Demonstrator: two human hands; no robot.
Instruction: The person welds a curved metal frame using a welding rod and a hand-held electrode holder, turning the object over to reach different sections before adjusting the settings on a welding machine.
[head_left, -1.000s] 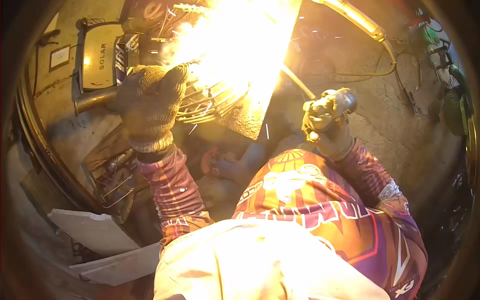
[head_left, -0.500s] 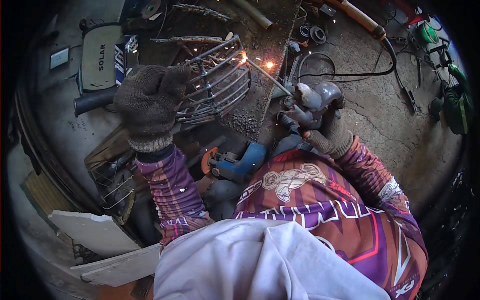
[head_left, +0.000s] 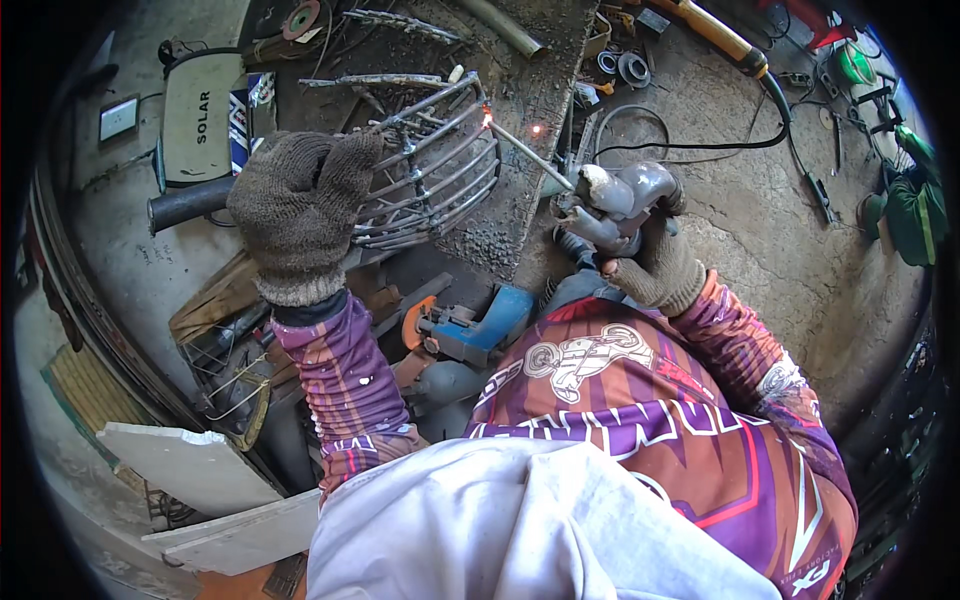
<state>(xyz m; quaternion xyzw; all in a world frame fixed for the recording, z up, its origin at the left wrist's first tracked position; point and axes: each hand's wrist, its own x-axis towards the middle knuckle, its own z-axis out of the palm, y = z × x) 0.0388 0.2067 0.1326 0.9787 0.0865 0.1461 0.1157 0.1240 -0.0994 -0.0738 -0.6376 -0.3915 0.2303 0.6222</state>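
Note:
A curved grille of welded metal rods (head_left: pixel 455 185) sits at the upper middle, on the edge of a dirty metal plate. My left hand (head_left: pixel 300 200), in a brown knit glove, is closed at the grille's left end; the glove hides the exact grip. In the same kind of glove, my right hand (head_left: pixel 660 265) is wrapped round a worn grey electrode holder (head_left: pixel 630 200). From its jaws a thin welding electrode (head_left: pixel 533 157) slants up and left to the grille's right edge. Where its tip meets the rods, a small orange-red spot (head_left: pixel 487 118) glows.
The metal plate (head_left: pixel 530 90) carries grit and loose rods. Near my body lies a blue power tool (head_left: pixel 490 325) with an orange guard. A black cable (head_left: pixel 785 110) loops over the concrete floor at right. White boards (head_left: pixel 190 465) lean at lower left, below scrap metal.
The bright arc at the electrode tip has shrunk to a dim red glow, with fewer sparks flying. The electrode holder has shifted slightly left. My left hand stays in place.

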